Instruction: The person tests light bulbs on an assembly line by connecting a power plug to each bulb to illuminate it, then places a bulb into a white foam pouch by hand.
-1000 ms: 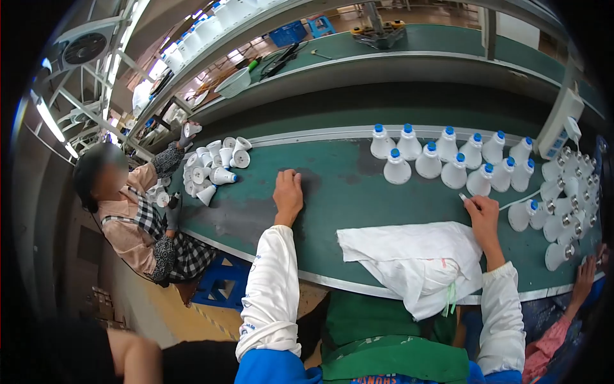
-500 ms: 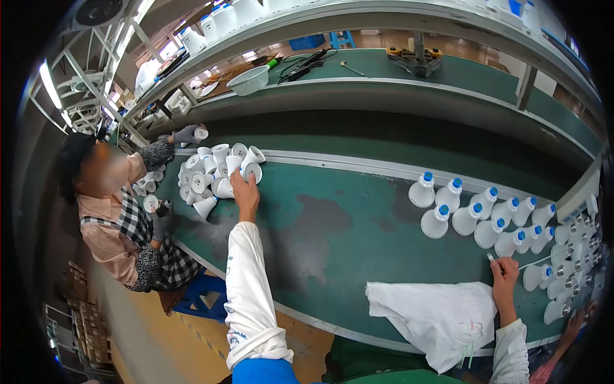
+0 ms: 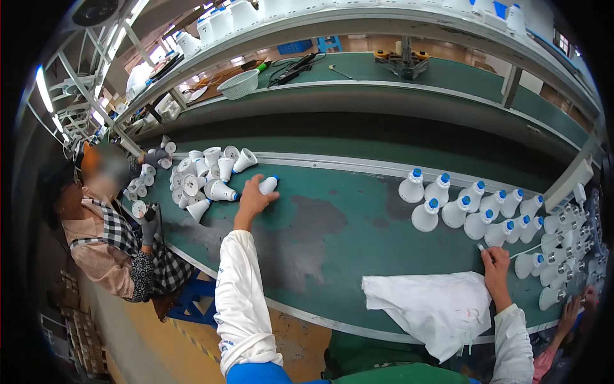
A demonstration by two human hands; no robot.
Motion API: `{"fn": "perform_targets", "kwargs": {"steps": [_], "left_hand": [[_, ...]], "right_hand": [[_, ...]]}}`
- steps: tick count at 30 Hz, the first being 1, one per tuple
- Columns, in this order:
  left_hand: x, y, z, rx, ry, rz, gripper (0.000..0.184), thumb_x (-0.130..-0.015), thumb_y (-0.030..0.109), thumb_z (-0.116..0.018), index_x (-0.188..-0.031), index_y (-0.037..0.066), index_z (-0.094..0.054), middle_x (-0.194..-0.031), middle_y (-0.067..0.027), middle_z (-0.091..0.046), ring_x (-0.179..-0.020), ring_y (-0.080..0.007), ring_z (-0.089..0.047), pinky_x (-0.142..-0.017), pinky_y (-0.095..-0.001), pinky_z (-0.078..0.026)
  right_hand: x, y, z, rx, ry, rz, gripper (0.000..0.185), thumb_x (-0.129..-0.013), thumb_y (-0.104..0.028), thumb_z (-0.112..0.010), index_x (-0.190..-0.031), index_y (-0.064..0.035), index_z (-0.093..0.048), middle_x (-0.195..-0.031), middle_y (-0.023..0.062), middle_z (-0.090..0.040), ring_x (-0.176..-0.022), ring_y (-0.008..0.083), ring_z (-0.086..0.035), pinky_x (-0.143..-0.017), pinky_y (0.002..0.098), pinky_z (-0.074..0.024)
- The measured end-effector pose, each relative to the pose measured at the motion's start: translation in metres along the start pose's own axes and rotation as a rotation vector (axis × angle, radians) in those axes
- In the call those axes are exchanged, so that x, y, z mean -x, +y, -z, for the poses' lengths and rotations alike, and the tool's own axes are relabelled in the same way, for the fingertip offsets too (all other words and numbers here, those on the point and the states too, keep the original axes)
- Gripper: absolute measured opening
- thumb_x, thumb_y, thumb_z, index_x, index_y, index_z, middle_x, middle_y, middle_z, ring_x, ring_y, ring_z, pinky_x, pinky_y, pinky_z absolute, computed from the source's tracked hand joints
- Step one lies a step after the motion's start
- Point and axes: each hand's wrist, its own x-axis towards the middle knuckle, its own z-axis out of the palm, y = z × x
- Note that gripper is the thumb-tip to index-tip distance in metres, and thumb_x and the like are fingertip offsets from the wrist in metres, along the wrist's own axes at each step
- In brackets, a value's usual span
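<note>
My left hand (image 3: 253, 203) is closed around a white cone-shaped bulb housing (image 3: 268, 185) with a blue end, which lies tilted between thumb and fingers just right of a heap. The heap of similar white housings (image 3: 192, 184) lies jumbled, several on their sides. Over at the right, my right hand (image 3: 497, 272) pinches a thin pale stick-like piece (image 3: 481, 248) with its tip poking out above the fingers; its exact kind is unclear. Beyond that hand stand rows of blue-tipped housings (image 3: 425, 216), wide ends down. A white cloth (image 3: 428, 301) lies beside my right wrist.
At the left a co-worker (image 3: 105, 237) in gloves handles similar pieces. More housings with metal ends (image 3: 551, 297) crowd the right end, near another person's hand (image 3: 568, 317). A shelf (image 3: 358, 24) spans overhead; a pale basket (image 3: 238, 84) sits on the far bench.
My left hand has drawn one housing away from the heap, rightward onto the table. The right hand keeps its pinch. The co-worker's far hand has lowered, and the view has shifted slightly.
</note>
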Motion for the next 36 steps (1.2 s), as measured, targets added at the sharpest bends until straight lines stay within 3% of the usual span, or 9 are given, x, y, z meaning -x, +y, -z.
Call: {"fn": "perform_targets", "kwargs": {"steps": [6, 8, 9, 11, 14, 18, 24, 31, 36], "left_hand": [[0.030, 0.058, 0.017, -0.141, -0.279, 0.079, 0.072, -0.064, 0.023, -0.077, -0.128, 0.011, -0.045, -0.116, -0.0149, -0.053, -0.105, -0.0342, -0.054, -0.088, -0.0423, -0.046], [0.058, 0.093, 0.011, 0.942, -0.408, 0.357, 0.070, -0.070, 0.016, -0.073, -0.131, 0.007, -0.040, -0.114, -0.0135, -0.052, -0.105, -0.0319, -0.055, -0.092, -0.0448, -0.046], [0.071, 0.111, 0.005, 0.926, -0.448, 0.341, 0.070, -0.070, 0.016, -0.073, -0.131, 0.007, -0.040, -0.114, -0.0135, -0.052, -0.105, -0.0319, -0.055, -0.092, -0.0448, -0.046], [0.099, 0.147, -0.015, 1.566, -0.530, 0.253, 0.066, -0.076, 0.008, -0.066, -0.134, 0.003, -0.034, -0.112, -0.0134, -0.051, -0.104, -0.0304, -0.054, -0.095, -0.0482, -0.045], [0.129, 0.197, -0.033, 1.823, -0.693, 0.275, 0.064, -0.076, 0.004, -0.063, -0.132, 0.002, -0.033, -0.115, -0.0177, -0.048, -0.105, -0.0344, -0.053, -0.099, -0.0533, -0.041], [0.148, 0.239, -0.044, 1.945, -0.751, 0.530, 0.044, -0.087, 0.029, -0.052, -0.119, 0.000, -0.047, -0.102, -0.0180, -0.057, -0.093, -0.0327, -0.057, -0.088, -0.0500, -0.048], [0.162, 0.242, -0.044, 1.984, -0.752, 0.576, 0.051, -0.089, 0.047, -0.046, -0.114, 0.003, -0.052, -0.101, -0.0180, -0.057, -0.093, -0.0346, -0.056, -0.084, -0.0477, -0.047], [0.153, 0.208, -0.063, 1.853, -0.381, 0.474, 0.053, -0.080, 0.011, -0.066, -0.127, 0.003, -0.043, -0.114, -0.0118, -0.054, -0.106, -0.0276, -0.053, -0.093, -0.0428, -0.043], [0.133, 0.177, -0.071, 0.997, 0.041, 0.255, 0.065, -0.064, 0.011, -0.077, -0.124, 0.007, -0.051, -0.110, -0.0098, -0.058, -0.101, -0.0263, -0.057, -0.087, -0.0367, -0.045]], "right_hand": [[0.003, 0.006, -0.002, -0.028, 0.057, 0.087, 0.012, -0.077, -0.013, -0.065, -0.071, -0.0051, -0.060, -0.061, 0.0066, -0.049, -0.064, 0.0228, -0.045, -0.068, 0.0355, -0.0321], [0.003, 0.009, -0.002, -0.046, 0.055, 0.113, 0.013, -0.077, -0.017, -0.065, -0.070, -0.0067, -0.060, -0.062, 0.0064, -0.050, -0.065, 0.0238, -0.046, -0.068, 0.0365, -0.0324], [0.003, 0.007, -0.001, -0.062, 0.062, 0.109, 0.014, -0.077, -0.018, -0.066, -0.070, -0.0071, -0.061, -0.062, 0.0064, -0.051, -0.065, 0.0242, -0.046, -0.069, 0.0365, -0.0323], [0.004, 0.009, -0.002, -0.069, 0.078, 0.110, 0.015, -0.077, -0.020, -0.066, -0.069, -0.0076, -0.061, -0.062, 0.0065, -0.052, -0.065, 0.0244, -0.047, -0.069, 0.0363, -0.0322], [0.005, 0.010, -0.002, -0.082, 0.080, 0.105, 0.016, -0.077, -0.021, -0.066, -0.068, -0.0078, -0.062, -0.062, 0.0066, -0.053, -0.065, 0.0242, -0.047, -0.070, 0.0363, -0.0324], [0.005, 0.008, 0.003, -0.139, 0.038, 0.083, 0.018, -0.078, -0.022, -0.066, -0.067, -0.0081, -0.062, -0.060, 0.0064, -0.052, -0.064, 0.0240, -0.048, -0.069, 0.0366, -0.0326], [0.002, 0.012, 0.003, -0.171, 0.004, 0.093, 0.021, -0.078, -0.020, -0.065, -0.063, -0.0072, -0.057, -0.060, 0.0069, -0.051, -0.063, 0.0248, -0.047, -0.069, 0.0374, -0.0317], [-0.004, 0.036, -0.012, -0.235, -0.051, 0.108, 0.021, -0.082, -0.014, -0.059, -0.070, 0.0019, -0.054, -0.063, 0.0131, -0.049, -0.061, 0.0267, -0.044, -0.063, 0.0377, -0.0319], [-0.004, 0.038, -0.013, -0.275, -0.044, 0.133, 0.023, -0.083, -0.014, -0.058, -0.073, 0.0057, -0.053, -0.060, 0.0136, -0.047, -0.056, 0.0218, -0.042, -0.054, 0.0363, -0.0300]]}}
